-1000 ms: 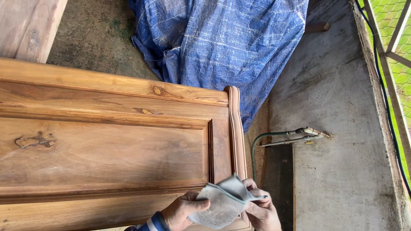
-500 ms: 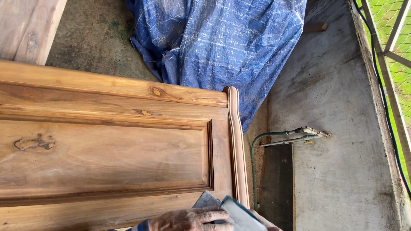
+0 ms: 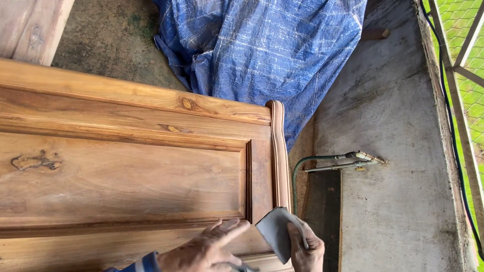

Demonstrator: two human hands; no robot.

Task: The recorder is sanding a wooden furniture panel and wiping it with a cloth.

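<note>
Concrete floor point(image 3: 393, 151) surrounds a wooden panel point(image 3: 126, 176) at whose lower right corner the right hand point(image 3: 305, 249) pinches a folded grey sanding sheet point(image 3: 277, 231), while the left hand point(image 3: 204, 249), fingers spread, rests flat on the wood just left of it.

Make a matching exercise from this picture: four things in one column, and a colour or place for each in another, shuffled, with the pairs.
Things:
1. tarp
2. wooden panel
3. folded sheet
4. hose

Descriptions:
A. grey, held in the right hand
B. green, against the concrete wall
C. blue, crumpled on the floor
D. brown, with a knot at its left side

Pairs: 1-C, 2-D, 3-A, 4-B
</note>
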